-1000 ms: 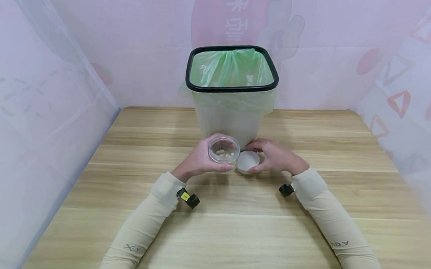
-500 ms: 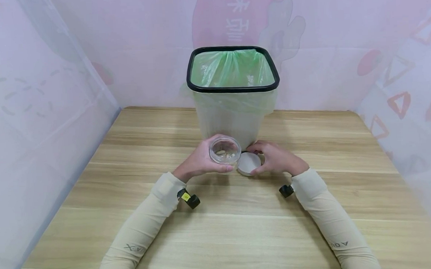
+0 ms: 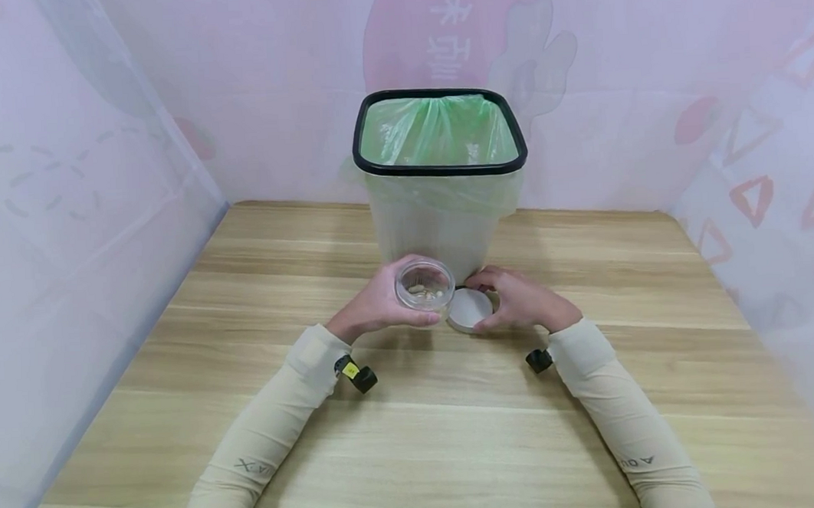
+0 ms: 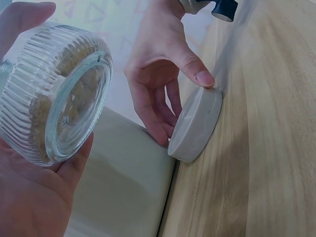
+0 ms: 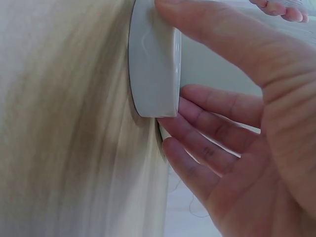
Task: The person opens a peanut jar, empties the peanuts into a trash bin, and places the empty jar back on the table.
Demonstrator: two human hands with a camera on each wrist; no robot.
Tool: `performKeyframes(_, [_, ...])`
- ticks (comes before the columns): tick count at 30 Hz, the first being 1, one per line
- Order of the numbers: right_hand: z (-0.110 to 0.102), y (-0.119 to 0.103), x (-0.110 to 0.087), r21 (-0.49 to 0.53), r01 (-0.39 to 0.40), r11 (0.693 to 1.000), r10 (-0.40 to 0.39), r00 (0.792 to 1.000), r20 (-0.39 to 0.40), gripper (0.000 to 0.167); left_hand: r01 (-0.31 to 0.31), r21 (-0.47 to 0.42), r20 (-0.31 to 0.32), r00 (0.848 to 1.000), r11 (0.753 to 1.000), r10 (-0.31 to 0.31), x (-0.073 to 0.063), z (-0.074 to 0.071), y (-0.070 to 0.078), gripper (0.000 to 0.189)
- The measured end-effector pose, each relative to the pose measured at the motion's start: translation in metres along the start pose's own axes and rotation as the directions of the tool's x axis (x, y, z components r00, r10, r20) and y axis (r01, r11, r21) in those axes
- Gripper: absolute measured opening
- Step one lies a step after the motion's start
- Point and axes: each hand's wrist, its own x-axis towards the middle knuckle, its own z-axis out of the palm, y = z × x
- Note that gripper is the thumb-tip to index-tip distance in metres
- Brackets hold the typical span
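My left hand (image 3: pixel 379 300) grips a clear ribbed glass jar (image 3: pixel 424 284), raised over the table and tilted, its round top uncovered. Small pale pieces lie inside, showing through the glass in the left wrist view. Just to the right, a round white lid (image 3: pixel 469 310) lies on the wooden table. My right hand (image 3: pixel 524 300) spans this lid from the right. Its thumb (image 4: pixel 203 78) touches the rim at one side, and the fingers (image 5: pixel 197 131) curl in at the opposite edge.
Behind both hands stands a pale bin (image 3: pixel 440 221) with a black rim, lined with a green plastic bag (image 3: pixel 442 133). Printed fabric walls (image 3: pixel 270 138) enclose the wooden table (image 3: pixel 444 436) at the back and sides.
The right thumb and fingers have shifted slightly on the lid, which has come a touch closer to me. The left hand holds the jar almost still.
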Motion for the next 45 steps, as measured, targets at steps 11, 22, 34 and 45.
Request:
performKeyframes(11, [-0.009, -0.003, -0.005, 0.057, 0.003, 0.998, -0.003, 1.000, 0.013, 0.072, -0.002, -0.016, 0.010, 1.000, 1.000, 0.002, 0.001, 0.008, 0.001, 0.070])
performKeyframes(22, [-0.029, -0.009, -0.013, 0.084, 0.000, 0.996, 0.004, 0.999, -0.046, 0.056, 0.010, -0.029, -0.042, 0.999, 1.000, -0.012, -0.011, -0.010, 0.001, 0.069])
performKeyframes(34, [-0.073, -0.023, -0.036, 0.182, -0.146, 0.972, 0.197, 0.930, -0.310, 0.030, 0.026, 0.013, -0.126, 0.992, 1.000, -0.024, -0.027, -0.045, 0.006, 0.064])
performKeyframes(45, [-0.132, -0.044, -0.037, 0.252, -0.214, 0.944, 0.307, 0.849, -0.431, 0.026, 0.035, 0.026, -0.174, 0.984, 0.999, -0.030, -0.036, -0.079, 0.020, 0.063])
